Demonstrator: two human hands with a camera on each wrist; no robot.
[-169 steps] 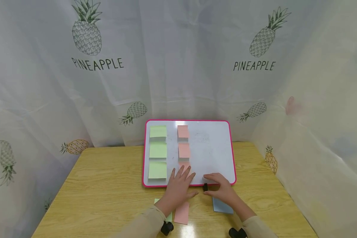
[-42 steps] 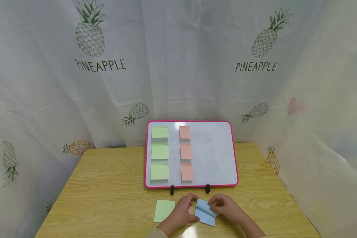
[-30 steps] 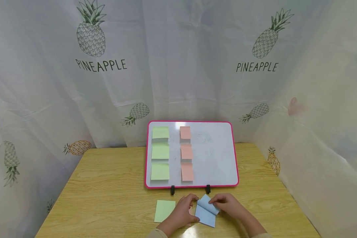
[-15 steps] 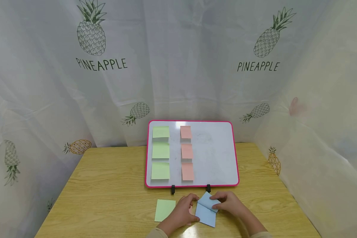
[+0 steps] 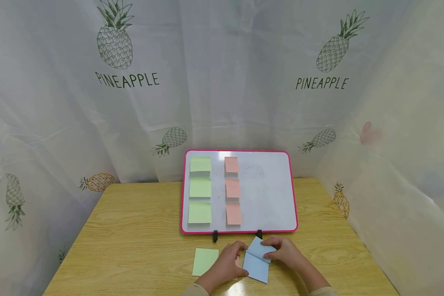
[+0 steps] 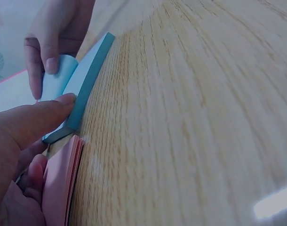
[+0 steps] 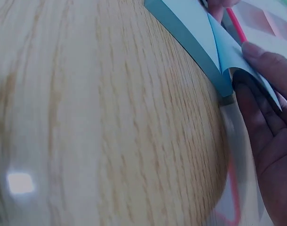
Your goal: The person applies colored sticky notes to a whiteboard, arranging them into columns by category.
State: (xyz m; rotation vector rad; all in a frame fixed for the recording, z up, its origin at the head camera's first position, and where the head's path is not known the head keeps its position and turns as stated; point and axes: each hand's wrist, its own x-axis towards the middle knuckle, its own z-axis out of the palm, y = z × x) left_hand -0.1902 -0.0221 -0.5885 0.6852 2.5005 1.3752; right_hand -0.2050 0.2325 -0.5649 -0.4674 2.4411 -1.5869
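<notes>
Across the wooden table (image 5: 133,230), the largest thing is the pink-framed whiteboard (image 5: 266,193), propped at the far edge on two black clips and leaning back toward the pineapple curtain (image 5: 222,82). Three green notes (image 5: 200,188) are stuck to it in a column on the left, and three pink notes (image 5: 232,188) in a second column beside them; the right part of the board is bare.

Near the front edge, just below the board, a blue sticky-note pad (image 5: 256,267) is lain flat, its long axis running from the near edge toward the board and tilted slightly to the right at the far end. Its top sheet (image 5: 260,249) is peeled up and pinched by the right hand (image 5: 286,254) between thumb and fingers, the lifted sheet pointing up and toward the board. The pad's left edge is pressed down by the thumb of the left hand (image 5: 227,263), whose curled fingers also rest on a pink pad (image 6: 61,181) just beside the blue one. A loose green pad (image 5: 204,261) is seen to the left, near but apart from the left hand.
</notes>
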